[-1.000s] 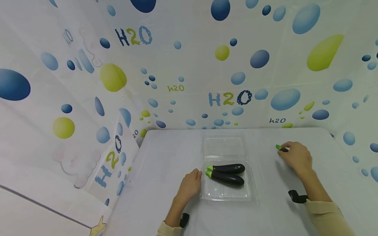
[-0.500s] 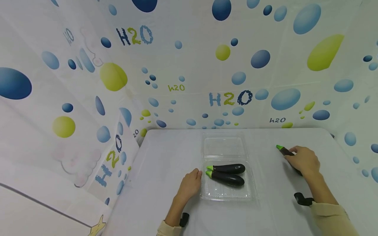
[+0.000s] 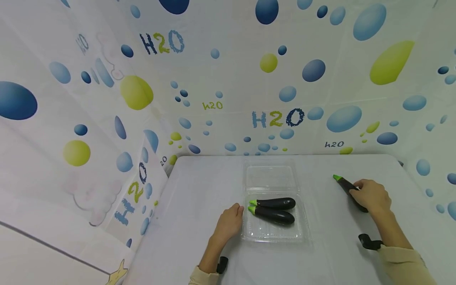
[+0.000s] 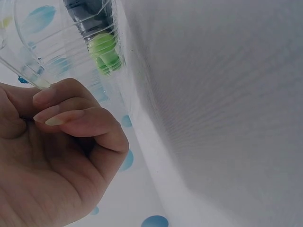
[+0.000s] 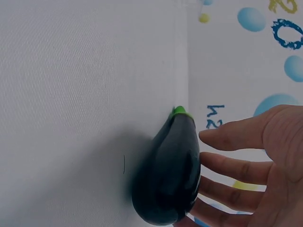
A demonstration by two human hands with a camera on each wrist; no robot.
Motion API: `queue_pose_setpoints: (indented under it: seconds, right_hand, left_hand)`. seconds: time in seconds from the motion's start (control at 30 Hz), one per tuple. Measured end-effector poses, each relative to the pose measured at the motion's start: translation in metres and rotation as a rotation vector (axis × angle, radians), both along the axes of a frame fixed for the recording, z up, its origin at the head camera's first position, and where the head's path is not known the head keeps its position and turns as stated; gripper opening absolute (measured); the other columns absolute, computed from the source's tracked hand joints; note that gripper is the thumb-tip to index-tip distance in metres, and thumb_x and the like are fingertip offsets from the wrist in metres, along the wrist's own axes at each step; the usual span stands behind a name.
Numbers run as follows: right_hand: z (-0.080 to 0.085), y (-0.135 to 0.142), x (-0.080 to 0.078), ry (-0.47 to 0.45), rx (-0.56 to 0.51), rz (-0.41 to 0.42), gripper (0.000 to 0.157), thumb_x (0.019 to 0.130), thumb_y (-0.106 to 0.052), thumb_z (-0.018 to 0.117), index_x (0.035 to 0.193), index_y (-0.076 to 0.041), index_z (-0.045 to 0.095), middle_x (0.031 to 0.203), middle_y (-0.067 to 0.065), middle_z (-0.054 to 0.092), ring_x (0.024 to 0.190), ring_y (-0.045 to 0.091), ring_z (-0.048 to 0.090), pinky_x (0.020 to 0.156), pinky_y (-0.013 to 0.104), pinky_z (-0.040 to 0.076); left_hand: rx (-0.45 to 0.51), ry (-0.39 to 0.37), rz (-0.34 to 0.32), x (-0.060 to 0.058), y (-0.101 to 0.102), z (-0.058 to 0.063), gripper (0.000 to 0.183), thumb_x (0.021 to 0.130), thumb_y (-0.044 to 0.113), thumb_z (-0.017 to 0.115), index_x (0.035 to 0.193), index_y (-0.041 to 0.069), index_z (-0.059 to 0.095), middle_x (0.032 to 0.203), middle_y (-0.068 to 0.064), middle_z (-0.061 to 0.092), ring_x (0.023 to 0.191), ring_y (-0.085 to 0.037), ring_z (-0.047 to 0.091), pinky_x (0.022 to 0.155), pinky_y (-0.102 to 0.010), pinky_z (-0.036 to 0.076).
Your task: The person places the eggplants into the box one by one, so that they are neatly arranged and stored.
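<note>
A clear plastic clamshell container (image 3: 274, 236) lies opened out on the white table, lid part toward the back. Two dark eggplants, an upper one (image 3: 276, 204) and a lower one (image 3: 274, 216), lie side by side in its front half, green stems to the left. My left hand (image 3: 230, 222) holds the container's left edge; in the left wrist view its fingers curl by the rim. To the right, a third eggplant (image 3: 344, 186) rests on the table, stem toward the back left. My right hand (image 5: 246, 175) is beside it, fingers nearly straight, fingertips at its side and thumb apart.
The table (image 3: 199, 186) has a white cover. Behind and to the left hangs a white sheet (image 3: 231, 75) printed with blue and green spots and lettering. A dark wrist-worn device (image 3: 369, 242) sits by each sleeve.
My right hand has moved back toward the lower right along the third eggplant, uncovering more of it. That eggplant's stem stays in place. My left hand and the container are still.
</note>
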State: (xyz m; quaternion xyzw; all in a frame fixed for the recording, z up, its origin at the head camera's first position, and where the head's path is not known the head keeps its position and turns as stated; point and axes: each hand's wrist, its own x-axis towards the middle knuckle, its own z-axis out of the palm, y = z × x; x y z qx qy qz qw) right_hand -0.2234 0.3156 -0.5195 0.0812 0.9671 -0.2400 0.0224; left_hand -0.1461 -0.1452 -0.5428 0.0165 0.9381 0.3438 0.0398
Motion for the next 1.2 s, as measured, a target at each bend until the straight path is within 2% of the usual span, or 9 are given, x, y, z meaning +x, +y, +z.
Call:
queue_pose_setpoints:
  seconds: [0.33,0.63,1.2]
  right_hand:
    - [-0.0042,0.0058,0.0010,-0.013,-0.021,-0.002,0.046,0.091,-0.021,0.067,0.126,0.009,0.062,0.119,0.033,0.066,0.097,0.056,0.064,0.061,0.048,0.051]
    - [-0.0056,0.0058,-0.0014,-0.036,-0.021,-0.025,0.051,0.090,-0.024,0.074,0.127,0.009,0.061,0.118,0.034,0.066,0.095,0.055,0.064,0.063,0.050,0.051]
    - [-0.0008,0.0037,0.0014,-0.047,-0.017,-0.015,0.050,0.091,-0.023,0.073,0.126,0.011,0.060,0.119,0.035,0.066,0.097,0.057,0.063,0.063,0.050,0.052]
  left_hand:
    - [0.006,0.002,-0.002,0.0000,-0.0010,-0.0004,0.031,0.113,0.023,0.041,0.089,0.010,0.054,0.064,0.001,0.042,0.055,-0.013,0.040,0.048,-0.028,0.032]
    - [0.013,0.007,-0.003,-0.0001,-0.0015,-0.0009,0.032,0.113,0.024,0.041,0.088,0.010,0.053,0.064,0.002,0.041,0.054,-0.013,0.039,0.049,-0.027,0.032]
    - [0.022,0.004,-0.006,0.0013,-0.0010,-0.0004,0.031,0.113,0.023,0.041,0.089,0.009,0.055,0.064,0.002,0.043,0.054,-0.013,0.040,0.048,-0.027,0.032]
